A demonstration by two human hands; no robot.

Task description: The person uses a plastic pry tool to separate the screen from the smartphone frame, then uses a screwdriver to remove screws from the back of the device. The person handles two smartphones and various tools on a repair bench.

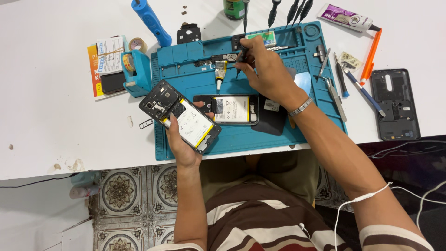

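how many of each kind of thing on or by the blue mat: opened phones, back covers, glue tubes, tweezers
opened phones: 2, one in the left hand at, one lying on the mat at
back covers: 1
glue tubes: 2, small, large
tweezers: 2
total: 7

Blue plastic tape dispenser at mat's left edge; orange-handled craft knife, grey phone back cover on white table, right; steel tweezers on blue silicone mat.
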